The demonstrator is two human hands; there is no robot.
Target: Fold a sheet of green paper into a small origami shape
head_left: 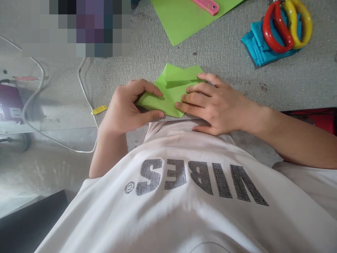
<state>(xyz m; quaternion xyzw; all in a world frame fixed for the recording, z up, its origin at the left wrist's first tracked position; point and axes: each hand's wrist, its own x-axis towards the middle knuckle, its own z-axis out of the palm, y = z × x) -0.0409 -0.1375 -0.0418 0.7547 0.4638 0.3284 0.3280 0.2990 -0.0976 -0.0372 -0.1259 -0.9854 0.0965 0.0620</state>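
Observation:
A folded piece of green paper (pixel 170 93) lies at the table's near edge, with creased flaps and pointed corners. My left hand (pixel 131 103) grips its left end, the thumb below and the index finger on top. From the right, my right hand (pixel 210 100) rests with fingers spread and stretched out over the paper's right side, the fingertips touching it. The right thumb sits apart from the paper, near my white shirt. Part of the paper's right side is hidden under those fingers.
A larger green sheet (pixel 179 24) lies farther back with a pink-handled tool (pixel 207 6) on it. At back right, scissors with red and yellow handles (pixel 277 31) rest on folded blue material (pixel 256 45). A white cable (pixel 39 66) with a yellow tag (pixel 99 110) loops at left.

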